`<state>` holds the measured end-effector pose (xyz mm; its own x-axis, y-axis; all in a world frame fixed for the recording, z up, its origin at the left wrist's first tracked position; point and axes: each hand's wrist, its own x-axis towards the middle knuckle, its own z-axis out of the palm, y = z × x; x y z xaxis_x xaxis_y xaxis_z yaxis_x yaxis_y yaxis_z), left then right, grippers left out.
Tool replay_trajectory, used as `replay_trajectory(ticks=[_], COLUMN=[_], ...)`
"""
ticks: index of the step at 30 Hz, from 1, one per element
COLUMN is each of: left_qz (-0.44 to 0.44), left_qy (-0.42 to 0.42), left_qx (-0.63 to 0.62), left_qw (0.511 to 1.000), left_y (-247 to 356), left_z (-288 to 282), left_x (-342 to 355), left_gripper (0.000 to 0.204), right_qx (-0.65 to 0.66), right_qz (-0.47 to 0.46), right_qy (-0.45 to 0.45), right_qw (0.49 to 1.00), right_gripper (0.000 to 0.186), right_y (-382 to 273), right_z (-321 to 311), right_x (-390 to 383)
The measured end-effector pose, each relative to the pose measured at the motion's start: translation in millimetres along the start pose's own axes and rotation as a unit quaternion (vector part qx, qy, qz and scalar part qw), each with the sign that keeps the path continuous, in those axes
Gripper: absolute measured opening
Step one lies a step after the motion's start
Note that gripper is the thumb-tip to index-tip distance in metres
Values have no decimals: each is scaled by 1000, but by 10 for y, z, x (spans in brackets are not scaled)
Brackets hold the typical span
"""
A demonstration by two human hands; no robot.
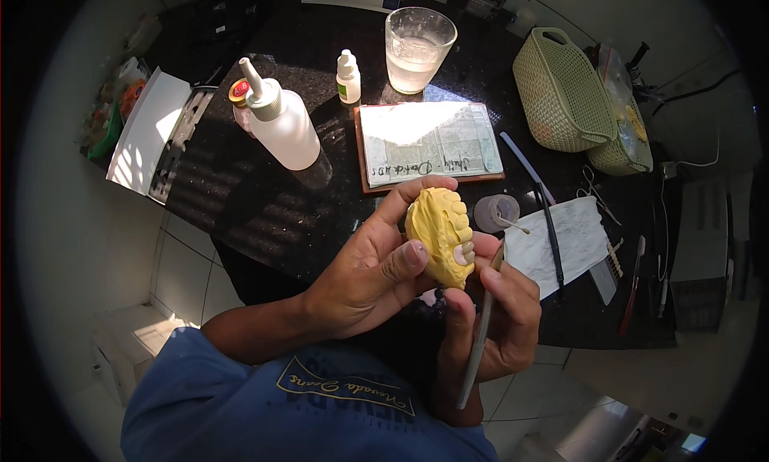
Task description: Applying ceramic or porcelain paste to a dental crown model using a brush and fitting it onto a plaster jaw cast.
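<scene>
My left hand (360, 278) holds a yellow plaster dental cast (434, 229) above the table's near edge, thumb on its near face and fingers behind. The cast has a row of moulded teeth along its right side. Low in that row sits a pale, tooth-coloured piece (464, 254) with a pinkish-white patch beside it. My right hand (513, 314) grips a slim grey pen-like dental instrument (479, 342), pinched between thumb and fingers. Its narrow tip points up, just right of the cast and apart from the pale piece. Some right fingers are partly hidden behind the cast.
Beyond the cast lies a flat mixing pad (432, 141). A squeeze bottle (287, 129), dropper bottle (348, 79) and glass of liquid (418, 57) stand behind. Rightward are a small round pot (490, 213), white tissue (525, 254), black-handled tool (551, 229), scissors (597, 193) and woven basket (553, 101).
</scene>
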<state>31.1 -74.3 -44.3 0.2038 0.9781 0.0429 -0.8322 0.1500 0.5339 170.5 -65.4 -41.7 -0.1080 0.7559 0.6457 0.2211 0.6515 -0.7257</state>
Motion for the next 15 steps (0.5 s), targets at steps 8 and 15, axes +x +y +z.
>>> replay_trajectory(ticks=[8,15], left_qz=[-61,-105], left_qy=[24,21], left_qx=[15,12], left_qw=[998,994], left_y=[118,198], left_z=[72,109], left_x=[-113,-230], left_gripper=[84,89], right_qx=[161,140], right_qz=[77,-52], right_qy=[38,-92], right_qw=[983,984], right_gripper=[24,24], right_y=[-138,-67], right_z=[-279,-420], right_x=[-18,97])
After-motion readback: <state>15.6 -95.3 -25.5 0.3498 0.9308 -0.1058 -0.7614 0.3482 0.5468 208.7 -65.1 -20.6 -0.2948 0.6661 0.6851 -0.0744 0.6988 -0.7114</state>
